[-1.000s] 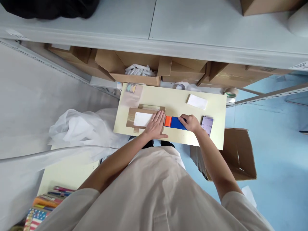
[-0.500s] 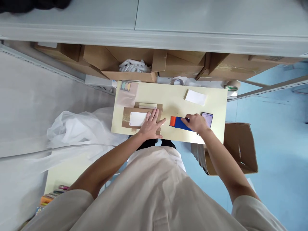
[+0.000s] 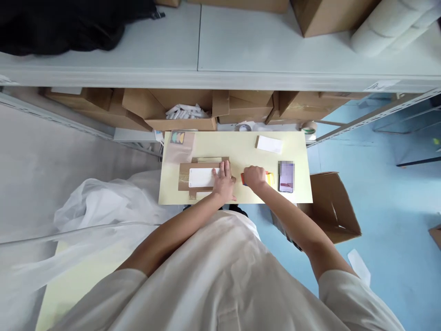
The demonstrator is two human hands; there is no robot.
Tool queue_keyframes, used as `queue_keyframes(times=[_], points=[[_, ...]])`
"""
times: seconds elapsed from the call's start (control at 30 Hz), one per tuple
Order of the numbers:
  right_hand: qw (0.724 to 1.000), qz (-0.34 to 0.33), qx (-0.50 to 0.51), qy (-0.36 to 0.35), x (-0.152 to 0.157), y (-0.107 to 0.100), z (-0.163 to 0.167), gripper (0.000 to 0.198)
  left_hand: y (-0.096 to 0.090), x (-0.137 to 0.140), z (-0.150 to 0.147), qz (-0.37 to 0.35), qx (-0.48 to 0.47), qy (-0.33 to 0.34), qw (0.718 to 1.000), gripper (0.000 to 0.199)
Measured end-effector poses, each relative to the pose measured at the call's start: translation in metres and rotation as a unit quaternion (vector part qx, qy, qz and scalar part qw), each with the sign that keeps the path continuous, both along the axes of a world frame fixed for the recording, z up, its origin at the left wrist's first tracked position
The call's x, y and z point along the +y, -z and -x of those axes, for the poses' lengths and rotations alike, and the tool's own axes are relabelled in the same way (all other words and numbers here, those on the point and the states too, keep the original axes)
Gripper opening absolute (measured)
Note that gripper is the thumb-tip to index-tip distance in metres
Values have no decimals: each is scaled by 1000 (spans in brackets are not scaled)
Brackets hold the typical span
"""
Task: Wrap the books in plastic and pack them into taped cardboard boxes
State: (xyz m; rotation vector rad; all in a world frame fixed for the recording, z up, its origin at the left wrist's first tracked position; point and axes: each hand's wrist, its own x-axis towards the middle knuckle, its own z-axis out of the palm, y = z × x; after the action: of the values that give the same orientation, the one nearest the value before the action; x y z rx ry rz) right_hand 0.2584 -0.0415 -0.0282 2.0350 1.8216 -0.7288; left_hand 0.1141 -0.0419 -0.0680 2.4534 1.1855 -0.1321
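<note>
A small brown cardboard box point(image 3: 184, 177) with a white label point(image 3: 200, 178) on top lies on the pale yellow table point(image 3: 237, 142). My left hand point(image 3: 223, 182) rests flat on the right end of this box, its fingers stretched out. Just right of the box, my right hand point(image 3: 254, 178) is closed around a tape dispenser point(image 3: 270, 178). An orange edge and some blue show at the dispenser's left; yellow and white show at its right, and my hand covers the rest. A phone point(image 3: 286, 177) lies to the right of that hand.
A white stack of cards or labels point(image 3: 269, 144) and a clear plastic bag point(image 3: 181, 149) lie on the table. Behind stand cardboard boxes point(image 3: 182, 124) under a grey shelf point(image 3: 206, 78). An open carton point(image 3: 330, 207) stands at the right, white plastic wrap point(image 3: 110, 202) at the left.
My right hand has moved left toward the box with the tape dispenser, which has turned in my grip. My left hand stays pressed on the box. The camera view has shifted upward.
</note>
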Motion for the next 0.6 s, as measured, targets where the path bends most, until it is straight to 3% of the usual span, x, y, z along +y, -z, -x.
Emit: queue_keyframes(times=[0.13, 0.23, 0.33, 0.43, 0.53, 0.6], points=[[984, -77, -58, 149, -27, 9, -17, 45, -9, 8, 14, 58, -85, -8, 995, 107], [971, -106, -41, 211, -43, 27, -18, 40, -16, 18, 50, 55, -164, -55, 983, 93], [968, -126, -46, 213, -54, 50, -9, 37, -11, 23, 105, -39, -185, -209, 960, 76], [971, -117, -49, 202, -64, 67, 0, 37, 6, 22, 156, -13, -209, -351, 913, 81], [974, -90, -30, 207, -76, 76, 5, 38, 27, 17, 183, 85, -281, -382, 876, 77], [971, -114, -27, 210, -83, 78, 9, 44, 38, 13, 187, 133, -345, -367, 853, 72]])
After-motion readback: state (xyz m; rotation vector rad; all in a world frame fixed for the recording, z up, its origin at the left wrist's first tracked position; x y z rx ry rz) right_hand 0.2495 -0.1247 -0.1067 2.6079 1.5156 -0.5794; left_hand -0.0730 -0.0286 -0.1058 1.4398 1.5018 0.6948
